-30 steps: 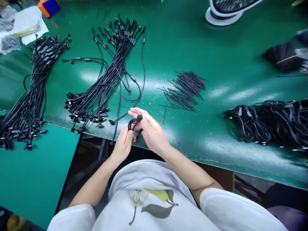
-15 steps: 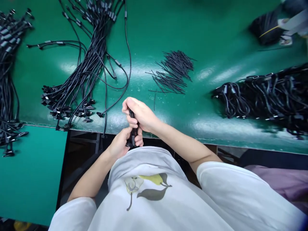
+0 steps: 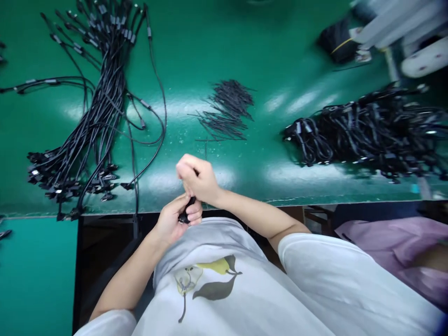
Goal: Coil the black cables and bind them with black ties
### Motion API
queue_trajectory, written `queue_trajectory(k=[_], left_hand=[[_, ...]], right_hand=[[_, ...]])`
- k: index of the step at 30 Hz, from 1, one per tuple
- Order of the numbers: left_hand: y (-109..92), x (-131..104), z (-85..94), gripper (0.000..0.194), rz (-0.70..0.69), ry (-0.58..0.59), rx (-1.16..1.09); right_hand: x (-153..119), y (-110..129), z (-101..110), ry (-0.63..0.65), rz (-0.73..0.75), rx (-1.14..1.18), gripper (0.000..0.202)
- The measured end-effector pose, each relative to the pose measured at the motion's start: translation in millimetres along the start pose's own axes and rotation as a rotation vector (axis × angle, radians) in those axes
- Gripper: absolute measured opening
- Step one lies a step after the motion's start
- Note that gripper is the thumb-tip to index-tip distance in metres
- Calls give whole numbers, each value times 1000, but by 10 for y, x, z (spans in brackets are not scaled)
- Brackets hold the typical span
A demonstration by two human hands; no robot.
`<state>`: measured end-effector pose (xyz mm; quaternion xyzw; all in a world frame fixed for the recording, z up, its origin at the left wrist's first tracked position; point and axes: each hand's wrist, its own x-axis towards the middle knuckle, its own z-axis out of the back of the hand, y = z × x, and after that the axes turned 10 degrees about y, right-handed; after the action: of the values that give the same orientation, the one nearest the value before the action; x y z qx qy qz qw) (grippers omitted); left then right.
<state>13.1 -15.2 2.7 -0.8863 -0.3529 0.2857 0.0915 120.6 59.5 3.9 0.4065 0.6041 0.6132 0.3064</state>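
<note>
Both of my hands are together at the table's front edge, just above my shirt. My left hand (image 3: 178,215) is closed around a folded black cable (image 3: 184,216), whose connector end pokes out below the fingers. My right hand (image 3: 200,177) wraps the upper part of the same cable, directly above the left hand, and hides most of it. Beyond my hands lies a pile of short black twist ties (image 3: 229,107). To the left is a large spread bundle of black cables (image 3: 108,88) with grey sleeves and connector ends.
Coiled, tied black cables (image 3: 353,133) are heaped on the right of the green table (image 3: 280,56). A dark bundle with a yellow band (image 3: 338,42) lies at the back right. At the right edge, a person in a pink garment (image 3: 388,249) is partly visible.
The camera view has swung to the right, so the table's contents appear shifted left. My right hand has closed further over the cable's upper part, which showed more before.
</note>
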Motion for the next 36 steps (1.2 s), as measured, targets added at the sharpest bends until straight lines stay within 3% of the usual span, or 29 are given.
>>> queue_trajectory(k=[2,5,7,10,13,15,19,22,25,29,36], left_hand=[[21,14,27,31,-13,0,182],[12,28,35,40,-23,29,637],[-3,48,16,42,-45,25,851],[13,99,5,37,-121,-70,972],[59,138,54,35,-126,-93,874],[59,149,97,34,-142,-110,693],[-40,176,110,36,-285,-261,411],[-99,214,60,37,-313,-293,315],[-101,242,17,37,-278,-317,281],[-105,238,-42,38,-251,-329,320],[-187,258,-215,42,-199,-181,384]], right_hand=[[-73,-26,109,62,104,-234,36],[-173,-45,224,166,162,-443,37],[-214,-59,243,157,151,-487,38],[-233,-64,250,98,150,-529,40],[-184,-12,443,171,167,-586,38],[-89,33,766,110,109,-668,35],[213,-6,1630,-309,-334,-1084,25],[390,-137,2006,-283,-558,-1321,23],[416,-190,2038,-236,-536,-1429,24],[291,-83,1941,-319,-466,-1454,22],[104,-21,1895,-442,-400,-1418,20]])
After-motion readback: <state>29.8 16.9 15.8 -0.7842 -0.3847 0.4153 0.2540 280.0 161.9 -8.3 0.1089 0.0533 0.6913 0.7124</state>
